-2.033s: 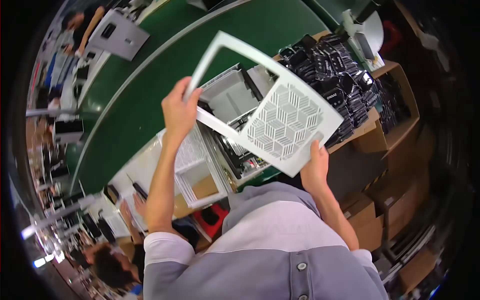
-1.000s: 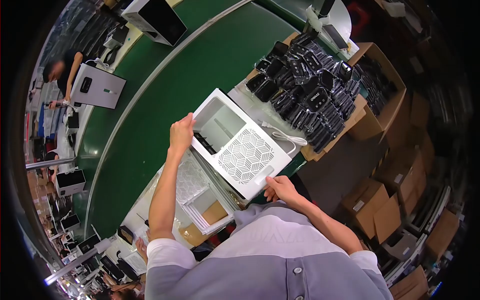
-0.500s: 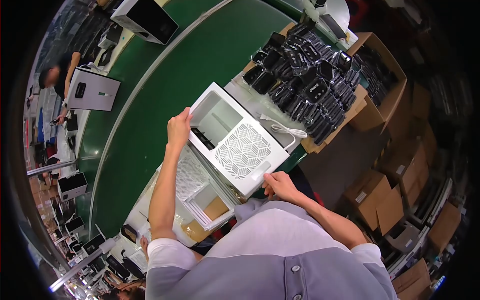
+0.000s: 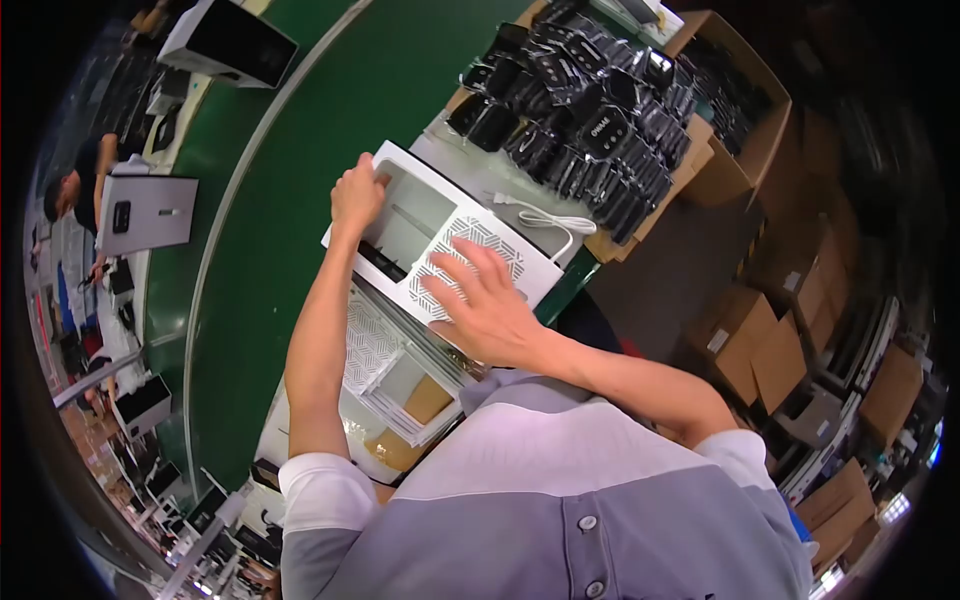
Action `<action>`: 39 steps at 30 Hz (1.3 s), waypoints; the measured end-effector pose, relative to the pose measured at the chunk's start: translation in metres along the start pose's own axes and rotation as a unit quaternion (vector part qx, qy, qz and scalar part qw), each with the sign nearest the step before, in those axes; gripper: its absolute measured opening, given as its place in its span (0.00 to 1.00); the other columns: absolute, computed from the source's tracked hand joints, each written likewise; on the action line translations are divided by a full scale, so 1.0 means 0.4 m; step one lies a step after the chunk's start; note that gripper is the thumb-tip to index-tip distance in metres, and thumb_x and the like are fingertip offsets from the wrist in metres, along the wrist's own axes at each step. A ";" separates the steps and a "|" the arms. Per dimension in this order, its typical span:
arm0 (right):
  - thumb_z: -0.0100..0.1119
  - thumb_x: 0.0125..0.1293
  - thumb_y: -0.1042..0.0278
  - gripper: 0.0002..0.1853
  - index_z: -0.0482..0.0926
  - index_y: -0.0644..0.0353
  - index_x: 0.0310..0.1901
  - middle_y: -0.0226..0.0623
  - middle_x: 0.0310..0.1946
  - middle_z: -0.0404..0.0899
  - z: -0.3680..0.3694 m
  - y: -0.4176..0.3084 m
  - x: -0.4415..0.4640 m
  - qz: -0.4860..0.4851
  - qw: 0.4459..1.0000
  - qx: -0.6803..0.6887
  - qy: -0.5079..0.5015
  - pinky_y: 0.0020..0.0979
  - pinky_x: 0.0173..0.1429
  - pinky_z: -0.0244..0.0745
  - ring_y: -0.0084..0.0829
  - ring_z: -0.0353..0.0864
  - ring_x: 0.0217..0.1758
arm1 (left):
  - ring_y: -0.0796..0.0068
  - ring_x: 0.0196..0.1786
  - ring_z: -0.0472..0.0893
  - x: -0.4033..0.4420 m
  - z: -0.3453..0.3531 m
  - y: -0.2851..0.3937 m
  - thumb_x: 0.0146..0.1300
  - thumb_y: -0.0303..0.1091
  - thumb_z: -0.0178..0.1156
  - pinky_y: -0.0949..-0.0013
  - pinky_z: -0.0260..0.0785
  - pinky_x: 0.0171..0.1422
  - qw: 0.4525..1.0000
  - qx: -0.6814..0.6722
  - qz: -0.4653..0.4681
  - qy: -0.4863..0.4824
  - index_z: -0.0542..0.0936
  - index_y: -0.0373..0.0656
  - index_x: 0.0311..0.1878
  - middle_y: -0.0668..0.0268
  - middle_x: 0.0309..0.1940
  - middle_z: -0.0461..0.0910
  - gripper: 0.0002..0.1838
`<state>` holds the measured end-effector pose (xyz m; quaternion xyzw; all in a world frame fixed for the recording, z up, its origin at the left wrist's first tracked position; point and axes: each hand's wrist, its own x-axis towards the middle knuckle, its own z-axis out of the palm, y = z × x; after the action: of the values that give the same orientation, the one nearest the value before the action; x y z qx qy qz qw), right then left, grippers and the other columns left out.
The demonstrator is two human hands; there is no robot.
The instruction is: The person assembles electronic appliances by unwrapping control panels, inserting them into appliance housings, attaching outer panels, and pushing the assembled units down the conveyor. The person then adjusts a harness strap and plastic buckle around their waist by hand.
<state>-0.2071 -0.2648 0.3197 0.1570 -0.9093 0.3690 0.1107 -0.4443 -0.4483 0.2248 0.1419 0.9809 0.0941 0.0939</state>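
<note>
A white panel with a rectangular opening and a patterned grille lies on top of a white appliance housing on the green bench. My left hand grips the panel's upper left corner, its fingers bent over the edge. My right hand lies with spread fingers on the grille, at the panel's lower part. A coiled white power cord lies beside the housing. Nearer my body, more white frame panels are stacked.
Many black plastic-wrapped packs lie heaped beyond the cord. An open cardboard box stands at the right, with further boxes on the floor. Across the green bench, a person is beside a white appliance.
The panel has gone from being held in the air onto the housing. My right hand has moved from the lower corner onto the grille and spread its fingers. The view has shifted.
</note>
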 end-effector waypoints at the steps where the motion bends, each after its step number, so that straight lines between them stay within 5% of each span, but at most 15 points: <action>1: 0.74 0.57 0.58 0.34 0.75 0.53 0.65 0.43 0.70 0.68 0.018 0.002 0.007 0.010 1.000 -0.002 0.005 0.51 0.78 0.57 0.49 0.61 0.77 | 0.36 0.47 0.85 0.005 0.004 0.001 0.66 0.36 0.65 0.39 0.77 0.52 1.000 0.001 0.010 -0.006 0.76 0.39 0.58 0.41 0.42 0.86 0.20; 3: 0.72 0.59 0.47 0.42 0.68 0.52 0.73 0.42 0.78 0.59 0.064 0.026 -0.005 -0.079 0.996 -0.036 -0.011 0.54 0.84 0.45 0.47 0.50 0.83 | 0.36 0.47 0.85 0.007 0.012 -0.007 0.66 0.37 0.65 0.38 0.77 0.51 1.000 0.007 -0.007 0.006 0.76 0.38 0.55 0.41 0.41 0.86 0.19; 6: 0.69 0.61 0.40 0.46 0.62 0.50 0.77 0.39 0.81 0.54 0.140 0.099 -0.046 -0.058 0.990 -0.033 -0.126 0.56 0.86 0.40 0.47 0.44 0.86 | 0.35 0.48 0.85 0.010 0.015 -0.006 0.67 0.38 0.65 0.39 0.77 0.52 1.000 0.002 0.001 -0.016 0.76 0.39 0.56 0.41 0.41 0.86 0.19; 9: 0.66 0.63 0.37 0.48 0.59 0.50 0.79 0.38 0.82 0.52 0.154 0.111 -0.059 -0.065 0.989 -0.044 -0.123 0.57 0.86 0.38 0.47 0.42 0.87 | 0.35 0.48 0.85 0.011 0.009 -0.001 0.67 0.38 0.65 0.39 0.76 0.52 1.000 0.005 0.003 -0.018 0.76 0.40 0.57 0.41 0.42 0.86 0.20; 13: 0.69 0.63 0.44 0.44 0.62 0.51 0.77 0.39 0.81 0.53 0.125 0.112 -0.078 -0.073 0.991 -0.010 -0.111 0.57 0.86 0.41 0.47 0.44 0.86 | 0.36 0.48 0.85 0.006 -0.005 0.023 0.68 0.40 0.64 0.38 0.76 0.53 1.000 -0.001 0.007 -0.007 0.74 0.41 0.60 0.42 0.41 0.86 0.22; 16: 0.72 0.62 0.55 0.39 0.66 0.54 0.72 0.42 0.79 0.57 0.045 0.115 -0.114 -0.032 0.994 0.028 -0.101 0.57 0.83 0.48 0.49 0.48 0.84 | 0.36 0.58 0.81 -0.007 -0.024 0.043 0.65 0.36 0.66 0.42 0.73 0.61 0.997 -0.013 -0.058 -0.051 0.72 0.44 0.68 0.41 0.54 0.83 0.28; 18: 0.72 0.62 0.65 0.32 0.71 0.59 0.66 0.45 0.73 0.65 -0.018 0.148 -0.148 0.005 0.995 0.080 -0.066 0.55 0.80 0.54 0.51 0.56 0.80 | 0.39 0.71 0.69 -0.048 0.006 0.030 0.62 0.30 0.67 0.46 0.64 0.72 0.973 0.074 0.126 0.179 0.66 0.41 0.73 0.42 0.68 0.71 0.36; 19: 0.72 0.62 0.65 0.32 0.71 0.59 0.66 0.45 0.73 0.65 -0.046 0.187 -0.172 -0.003 0.995 0.076 -0.065 0.55 0.80 0.54 0.51 0.56 0.80 | 0.42 0.75 0.60 -0.090 -0.020 0.075 0.59 0.25 0.68 0.49 0.55 0.78 0.981 0.023 0.122 0.151 0.62 0.38 0.76 0.46 0.73 0.61 0.42; 22: 0.67 0.66 0.71 0.17 0.80 0.62 0.55 0.46 0.57 0.79 -0.128 0.330 -0.251 0.139 0.980 0.141 0.019 0.43 0.66 0.72 0.47 0.76 0.63 | 0.46 0.52 0.78 -0.302 -0.060 0.222 0.62 0.27 0.66 0.50 0.69 0.60 0.973 -0.045 0.157 0.162 0.79 0.33 0.51 0.49 0.46 0.79 0.15; 23: 0.65 0.67 0.72 0.12 0.82 0.64 0.51 0.45 0.50 0.83 -0.160 0.378 -0.272 0.192 0.967 0.162 0.039 0.39 0.59 0.77 0.45 0.82 0.55 | 0.52 0.38 0.82 -0.370 -0.074 0.281 0.64 0.28 0.66 0.56 0.75 0.46 0.964 -0.100 0.203 0.140 0.82 0.36 0.45 0.55 0.34 0.82 0.09; 25: 0.63 0.69 0.73 0.10 0.83 0.65 0.49 0.44 0.40 0.85 -0.194 0.485 -0.294 0.242 0.952 0.153 0.113 0.34 0.47 0.79 0.38 0.85 0.41 | 0.55 0.21 0.82 -0.508 -0.047 0.393 0.64 0.36 0.69 0.58 0.72 0.25 0.981 -0.098 0.159 0.057 0.83 0.38 0.44 0.57 0.21 0.82 0.12; 30: 0.63 0.70 0.73 0.10 0.81 0.67 0.50 0.42 0.34 0.85 -0.301 0.695 -0.169 0.297 0.930 0.144 0.160 0.34 0.43 0.79 0.30 0.86 0.36 | 0.49 0.24 0.83 -0.565 0.059 0.505 0.61 0.43 0.72 0.52 0.74 0.28 0.993 0.033 0.065 -0.090 0.81 0.38 0.34 0.52 0.20 0.81 0.16; 34: 0.66 0.68 0.67 0.15 0.78 0.67 0.51 0.46 0.33 0.85 -0.323 0.838 -0.031 0.302 0.927 0.118 0.187 0.35 0.43 0.79 0.38 0.86 0.35 | 0.47 0.25 0.83 -0.556 0.099 0.525 0.59 0.43 0.73 0.48 0.74 0.30 0.992 0.051 0.047 -0.108 0.80 0.39 0.28 0.51 0.20 0.80 0.17; 38: 0.70 0.62 0.59 0.18 0.81 0.66 0.45 0.48 0.35 0.87 -0.308 0.913 0.036 0.405 0.908 0.079 0.075 0.41 0.49 0.81 0.47 0.88 0.40 | 0.47 0.25 0.82 -0.528 -0.032 0.534 0.58 0.43 0.73 0.51 0.74 0.31 0.993 -0.001 0.049 -0.110 0.83 0.38 0.26 0.51 0.19 0.79 0.17; 39: 0.71 0.60 0.58 0.18 0.83 0.65 0.44 0.48 0.36 0.87 -0.304 0.924 0.041 0.414 0.908 0.052 0.030 0.43 0.50 0.81 0.49 0.88 0.42 | 0.53 0.23 0.83 -0.502 -0.110 0.539 0.57 0.42 0.74 0.55 0.75 0.31 0.991 -0.027 0.041 -0.126 0.85 0.38 0.29 0.53 0.19 0.81 0.15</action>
<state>-0.3478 0.0683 0.1753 -0.2391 -0.8684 0.4331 -0.0330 -0.2080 -0.3117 0.3444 0.1903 0.9517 0.1059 0.2166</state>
